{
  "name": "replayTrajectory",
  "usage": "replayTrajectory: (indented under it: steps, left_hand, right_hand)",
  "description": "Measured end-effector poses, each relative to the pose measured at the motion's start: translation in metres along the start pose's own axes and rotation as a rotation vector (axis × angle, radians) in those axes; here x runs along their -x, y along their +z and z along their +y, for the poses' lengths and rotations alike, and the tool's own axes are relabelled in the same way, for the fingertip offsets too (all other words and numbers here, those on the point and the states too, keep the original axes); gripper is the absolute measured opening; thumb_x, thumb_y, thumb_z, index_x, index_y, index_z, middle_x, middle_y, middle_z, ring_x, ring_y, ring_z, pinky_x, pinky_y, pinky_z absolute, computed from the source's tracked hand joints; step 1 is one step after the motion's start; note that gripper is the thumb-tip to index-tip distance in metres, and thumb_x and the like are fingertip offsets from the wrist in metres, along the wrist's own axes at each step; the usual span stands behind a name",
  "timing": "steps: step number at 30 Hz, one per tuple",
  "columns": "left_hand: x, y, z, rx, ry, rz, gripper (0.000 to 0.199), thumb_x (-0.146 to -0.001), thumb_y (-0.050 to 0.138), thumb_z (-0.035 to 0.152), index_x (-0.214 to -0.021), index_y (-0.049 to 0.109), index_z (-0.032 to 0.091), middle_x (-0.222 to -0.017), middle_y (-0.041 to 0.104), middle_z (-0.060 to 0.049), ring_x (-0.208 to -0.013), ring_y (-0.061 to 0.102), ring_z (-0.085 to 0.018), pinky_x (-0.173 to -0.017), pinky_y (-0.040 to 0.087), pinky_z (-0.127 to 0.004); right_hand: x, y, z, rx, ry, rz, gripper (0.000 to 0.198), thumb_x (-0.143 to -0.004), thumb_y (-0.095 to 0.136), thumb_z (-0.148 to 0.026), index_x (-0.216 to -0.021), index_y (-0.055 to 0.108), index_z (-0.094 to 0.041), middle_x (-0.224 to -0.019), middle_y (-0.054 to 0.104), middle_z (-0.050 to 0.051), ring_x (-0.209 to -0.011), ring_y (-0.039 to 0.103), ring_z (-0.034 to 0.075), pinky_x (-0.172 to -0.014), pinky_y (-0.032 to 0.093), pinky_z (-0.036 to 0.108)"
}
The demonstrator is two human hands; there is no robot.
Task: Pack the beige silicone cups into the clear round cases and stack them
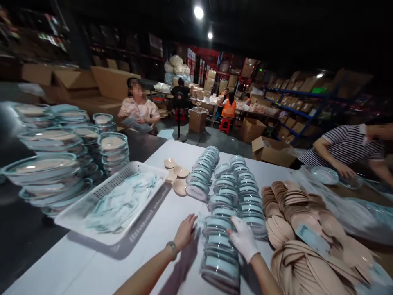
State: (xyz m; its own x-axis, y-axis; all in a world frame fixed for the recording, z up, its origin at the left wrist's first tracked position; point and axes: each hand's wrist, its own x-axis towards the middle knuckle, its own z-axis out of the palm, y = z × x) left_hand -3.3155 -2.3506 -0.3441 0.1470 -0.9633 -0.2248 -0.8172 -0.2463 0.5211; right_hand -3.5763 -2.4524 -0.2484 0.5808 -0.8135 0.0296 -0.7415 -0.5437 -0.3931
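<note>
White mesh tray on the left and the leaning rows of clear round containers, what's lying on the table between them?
In the head view, a few loose beige shallow dishes lie on the white table between tray and rows.

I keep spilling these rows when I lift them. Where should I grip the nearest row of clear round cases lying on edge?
Probably at its two ends, pressing inward: the row of cases is loose discs on edge, so squeezing lengthwise holds them together. The left hand and right hand now flank its sides.
</note>
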Motion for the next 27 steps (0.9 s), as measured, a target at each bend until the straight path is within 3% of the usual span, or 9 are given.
replayTrajectory:
  steps: [5,8,11,14,17,19,22,25,27]
  left_hand:
    - [-0.100,-0.007,0.015,-0.156,0.013,-0.198,0.073,-0.090,0.074,0.025,-0.156,0.043,0.022,-0.170,0.033,-0.013,-0.157,0.027,-0.038,-0.126,0.022,-0.069]
    - [-0.133,-0.004,0.018,-0.200,-0.043,-0.258,0.064,-0.092,0.075,0.033,-0.149,0.051,0.020,-0.161,0.045,-0.015,-0.147,0.042,-0.038,-0.119,0.037,-0.065]
    - [-0.138,0.001,0.014,-0.207,-0.086,-0.273,0.048,-0.094,0.073,0.035,-0.137,0.060,0.018,-0.142,0.061,-0.012,-0.134,0.055,-0.032,-0.115,0.043,-0.059]
    - [-0.112,0.000,0.002,-0.178,-0.138,-0.253,0.030,-0.097,0.068,0.035,-0.120,0.068,0.016,-0.125,0.069,-0.009,-0.123,0.062,-0.028,-0.112,0.044,-0.056]
    - [-0.063,-0.023,-0.023,-0.118,-0.231,-0.182,0.022,-0.098,0.065,0.035,-0.107,0.070,0.015,-0.108,0.073,-0.007,-0.106,0.068,-0.024,-0.101,0.051,-0.047]
    - [-0.027,-0.056,-0.048,-0.059,-0.297,-0.091,0.022,-0.097,0.062,0.036,-0.101,0.069,0.016,-0.097,0.074,-0.006,-0.093,0.069,-0.022,-0.088,0.053,-0.038]
    - [0.019,-0.127,-0.096,0.019,-0.420,0.126,0.035,-0.099,0.049,0.044,-0.103,0.069,0.015,-0.091,0.075,-0.007,-0.085,0.069,-0.023,-0.078,0.052,-0.033]
    - [0.053,-0.196,-0.138,0.059,-0.565,0.343,0.049,-0.101,0.039,0.048,-0.118,0.065,0.010,-0.105,0.076,-0.012,-0.093,0.072,-0.024,-0.081,0.054,-0.032]
    - [0.067,-0.222,-0.156,0.055,-0.649,0.449,0.057,-0.101,0.040,0.049,-0.131,0.058,0.003,-0.121,0.073,-0.018,-0.108,0.070,-0.027,-0.091,0.053,-0.034]
  right_hand:
    - [-0.069,0.031,-0.014,0.182,0.042,-0.169,0.073,-0.086,0.065,-0.053,-0.151,0.055,-0.019,-0.165,0.040,0.013,-0.155,0.030,0.035,-0.125,0.021,0.059]
    - [-0.086,0.052,-0.010,0.271,0.042,-0.231,0.070,-0.084,0.064,-0.053,-0.148,0.058,-0.027,-0.169,0.030,0.010,-0.158,0.022,0.035,-0.122,0.019,0.065]
    - [-0.081,0.065,0.002,0.261,0.029,-0.230,0.060,-0.087,0.059,-0.048,-0.145,0.061,-0.031,-0.171,0.027,0.005,-0.159,0.021,0.032,-0.122,0.020,0.062]
    - [-0.067,0.068,0.014,0.286,0.054,-0.223,0.055,-0.092,0.053,-0.045,-0.145,0.062,-0.029,-0.170,0.028,0.004,-0.159,0.022,0.032,-0.123,0.021,0.060]
    - [-0.054,0.069,0.019,0.311,0.096,-0.215,0.054,-0.096,0.047,-0.046,-0.145,0.062,-0.027,-0.170,0.029,0.005,-0.158,0.024,0.032,-0.121,0.026,0.059]
    - [-0.049,0.071,0.022,0.323,0.084,-0.203,0.054,-0.097,0.045,-0.047,-0.144,0.063,-0.026,-0.169,0.032,0.004,-0.157,0.026,0.032,-0.121,0.029,0.055]
    - [-0.049,0.077,0.026,0.350,0.055,-0.134,0.055,-0.095,0.043,-0.047,-0.140,0.067,-0.025,-0.166,0.038,0.004,-0.155,0.031,0.031,-0.120,0.033,0.051]
    - [-0.055,0.085,0.027,0.347,0.045,0.000,0.062,-0.095,0.034,-0.050,-0.132,0.072,-0.020,-0.160,0.048,0.006,-0.151,0.039,0.032,-0.115,0.039,0.050]
    - [-0.059,0.088,0.027,0.320,0.031,0.070,0.067,-0.095,0.028,-0.052,-0.129,0.074,-0.017,-0.156,0.052,0.009,-0.148,0.043,0.034,-0.113,0.042,0.052]
